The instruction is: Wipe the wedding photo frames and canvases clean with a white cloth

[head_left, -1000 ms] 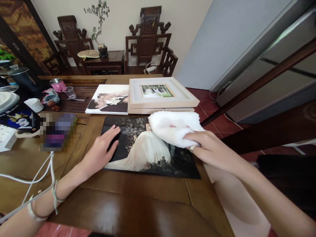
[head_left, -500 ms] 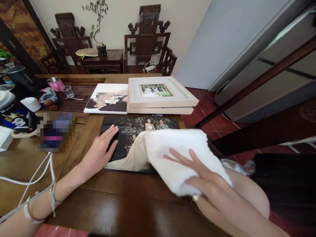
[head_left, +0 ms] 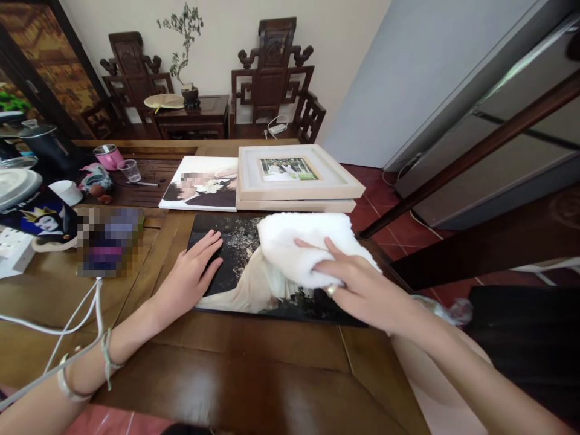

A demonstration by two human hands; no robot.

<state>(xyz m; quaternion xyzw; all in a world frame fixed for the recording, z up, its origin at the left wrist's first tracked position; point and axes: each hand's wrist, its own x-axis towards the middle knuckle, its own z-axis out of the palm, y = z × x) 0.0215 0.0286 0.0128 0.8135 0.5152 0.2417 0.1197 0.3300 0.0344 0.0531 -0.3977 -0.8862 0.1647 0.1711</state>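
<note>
White cloth point(head_left: 301, 248) lies bunched under your right hand point(head_left: 357, 287), fingers spread flat on it, over the dark photo print point(head_left: 235, 275); your left hand point(head_left: 190, 281), open-palmed, steadies the print on the wooden table point(head_left: 254, 368).

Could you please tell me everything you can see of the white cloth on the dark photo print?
The white cloth looks like soft, fluffy towelling, bunched into a loose wad rather than folded flat. It lies on the upper right part of the dark photo print, hiding part of the picture. The right hand presses on it from above, fingers spread over its near edge. Its far edge lies just short of the stacked frames.
</note>
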